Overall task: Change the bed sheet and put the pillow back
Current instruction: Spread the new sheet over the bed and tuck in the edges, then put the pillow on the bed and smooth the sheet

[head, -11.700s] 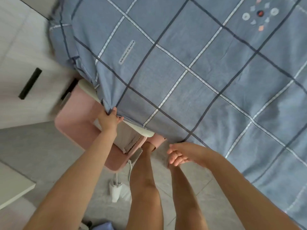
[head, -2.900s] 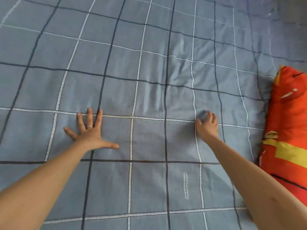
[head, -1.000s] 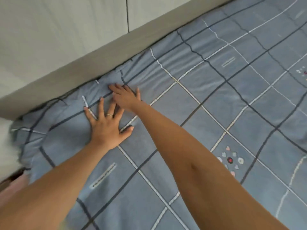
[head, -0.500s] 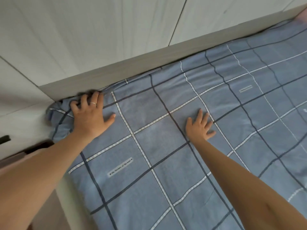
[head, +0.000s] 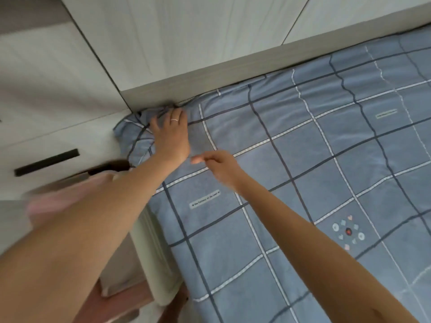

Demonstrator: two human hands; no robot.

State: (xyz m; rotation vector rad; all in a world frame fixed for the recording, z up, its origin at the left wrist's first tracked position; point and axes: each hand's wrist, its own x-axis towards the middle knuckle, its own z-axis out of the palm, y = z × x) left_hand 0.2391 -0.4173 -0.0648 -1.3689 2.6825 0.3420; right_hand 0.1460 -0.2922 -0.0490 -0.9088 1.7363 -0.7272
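Sheet [head: 303, 173] corner bunched under left grip [head: 171, 138]; right grip [head: 221, 167] curled just beside.

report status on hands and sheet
Left hand flat, pressing sheet corner down. Right hand loosely curled over sheet, grip unclear. Folds bunched at that corner.

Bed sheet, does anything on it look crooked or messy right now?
Yes. The blue checked bed sheet is bunched into folds at its corner by the white cabinet, where the left hand presses on it beside the ledge. Its grid lines bend there. The rest lies fairly flat.
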